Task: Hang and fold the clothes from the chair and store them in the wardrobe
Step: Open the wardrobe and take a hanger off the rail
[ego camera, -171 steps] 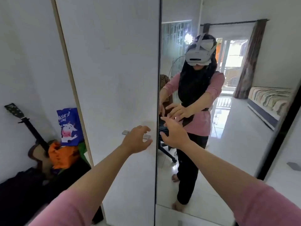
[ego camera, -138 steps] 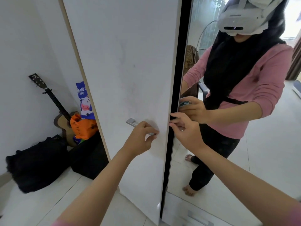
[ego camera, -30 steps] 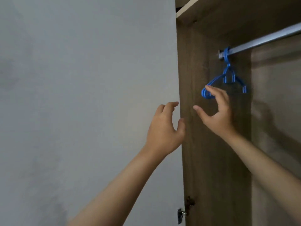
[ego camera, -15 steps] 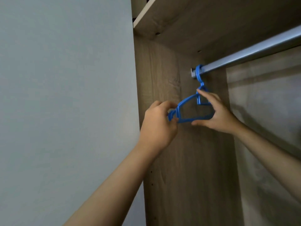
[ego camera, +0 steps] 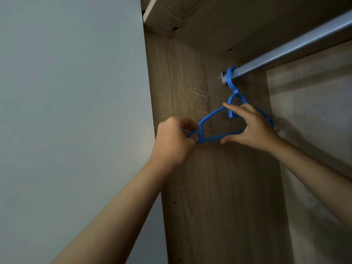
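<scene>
Blue plastic hangers (ego camera: 213, 115), bunched together, hang by their hooks on the metal rail (ego camera: 289, 48) at the left end of the open wardrobe. My left hand (ego camera: 174, 140) pinches the left tip of the hangers. My right hand (ego camera: 249, 126) holds their middle, fingers over the top bar and thumb under the bottom bar. No clothes are in view.
The wardrobe's wooden side panel (ego camera: 190, 178) stands right behind the hangers, with a shelf (ego camera: 219, 18) above the rail. The open white door (ego camera: 72, 111) fills the left. The back panel (ego camera: 314, 130) lies to the right.
Over the last second both hands rose to the hangers and took hold. In the last half second the view came closer and the grip has stayed much the same.
</scene>
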Tool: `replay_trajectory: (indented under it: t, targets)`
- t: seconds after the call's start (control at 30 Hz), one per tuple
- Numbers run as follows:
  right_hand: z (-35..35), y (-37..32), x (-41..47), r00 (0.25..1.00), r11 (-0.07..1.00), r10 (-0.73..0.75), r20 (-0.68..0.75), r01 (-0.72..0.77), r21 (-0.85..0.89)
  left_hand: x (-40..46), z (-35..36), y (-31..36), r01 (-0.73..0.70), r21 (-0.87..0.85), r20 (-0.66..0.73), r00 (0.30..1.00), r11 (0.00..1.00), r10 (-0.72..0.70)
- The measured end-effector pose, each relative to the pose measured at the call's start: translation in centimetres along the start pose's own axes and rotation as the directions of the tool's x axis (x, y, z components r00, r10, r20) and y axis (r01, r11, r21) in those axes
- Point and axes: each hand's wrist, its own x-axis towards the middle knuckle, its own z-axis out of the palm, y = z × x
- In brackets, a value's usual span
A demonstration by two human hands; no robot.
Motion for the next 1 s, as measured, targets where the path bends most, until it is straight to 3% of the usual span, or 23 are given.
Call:
replay_trajectory:
  t: [0.47, 0.6, 0.77, 1.0]
  targets:
    - [-0.6, -0.9, 0.9, 0.993, 0.995, -0.094, -0.067, 0.092, -0.044, 0.1, -1.0, 0.2, 0.005, -0.063, -0.042, 0.999, 0.998, -0.008]
    - [-1.0, -1.5, 1.2, 0.997, 0.998, -0.058, -0.041, 0.057, -0.028, -0.1, -1.9, 0.2, -0.008, -0.094, -0.099, 0.995, 0.996, -0.001]
    - [-1.6, -3.1, 2.1, 0.999, 1.000, -0.005, -0.054, 0.005, 0.002, 0.4, -3.0, 1.0, 0.048, -0.084, -0.106, 0.993, 0.995, -0.057]
    - [-2.3, -6.8, 1.7, 0.995, 0.997, -0.082, -0.054, 0.082, -0.006, -2.4, -6.4, 1.7, 0.093, -0.100, -0.097, 0.990, 0.991, -0.103]
